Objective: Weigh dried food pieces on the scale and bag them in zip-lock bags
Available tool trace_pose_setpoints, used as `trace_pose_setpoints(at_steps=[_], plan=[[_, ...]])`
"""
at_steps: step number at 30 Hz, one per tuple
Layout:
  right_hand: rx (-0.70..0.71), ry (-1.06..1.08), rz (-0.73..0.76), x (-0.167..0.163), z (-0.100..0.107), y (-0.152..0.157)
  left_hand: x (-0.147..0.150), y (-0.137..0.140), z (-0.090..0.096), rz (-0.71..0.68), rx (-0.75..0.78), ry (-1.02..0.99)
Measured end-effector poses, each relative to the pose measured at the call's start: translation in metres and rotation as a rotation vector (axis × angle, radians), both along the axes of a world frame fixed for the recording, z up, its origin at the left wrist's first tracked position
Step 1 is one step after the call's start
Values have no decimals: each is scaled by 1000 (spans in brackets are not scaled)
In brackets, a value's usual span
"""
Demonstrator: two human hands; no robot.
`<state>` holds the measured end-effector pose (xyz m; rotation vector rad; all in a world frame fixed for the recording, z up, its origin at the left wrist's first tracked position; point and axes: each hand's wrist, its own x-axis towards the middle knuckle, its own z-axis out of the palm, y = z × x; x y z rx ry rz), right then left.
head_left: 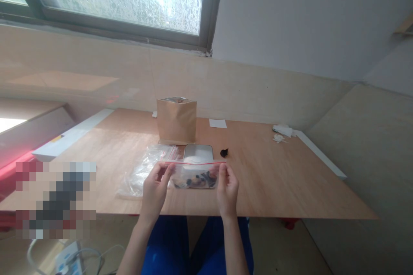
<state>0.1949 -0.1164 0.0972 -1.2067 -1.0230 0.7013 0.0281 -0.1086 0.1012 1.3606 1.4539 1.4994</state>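
Between my two hands stretches a clear zip bag point(193, 179) with a red seal strip along its top and dark and tan dried pieces at the bottom. My left hand point(157, 184) pinches its upper left corner. On the other side, my right hand point(227, 185) grips the upper right corner, thumb toward me. Just behind the bag lies a flat white device like a small scale point(198, 153), partly covered by it. A stack of clear zip bags point(142, 169) is spread to the left. One dark dried piece point(224, 152) rests right of the white device.
An open brown kraft pouch point(177, 121) stands behind the white device. A white paper point(217, 123) lies near the wall, and crumpled white scraps point(283, 131) at the back right. The wooden table point(290, 180) ends close to my legs. A power strip point(69, 260) is at lower left.
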Motion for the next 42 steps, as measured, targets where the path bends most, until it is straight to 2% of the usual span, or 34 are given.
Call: trace_pose_setpoints(at_steps=[9, 14, 18, 21, 29, 42], plan=[[29, 35, -127, -5, 0, 1, 14, -2, 1, -22, 1, -32], [48, 55, -146, -8, -2, 2, 18, -1, 4, -21, 27, -98], [39, 93, -164, -7, -4, 4, 22, -2, 5, -108, 0, -182], [15, 132, -136, -5, -4, 4, 23, -2, 2, -141, -44, -224], [4, 131, 76, 4, -2, 3, 19, -1, -5, -39, -17, -236], [-20, 172, 51, 3, -4, 2, 24, -7, 6, 22, -16, -303]])
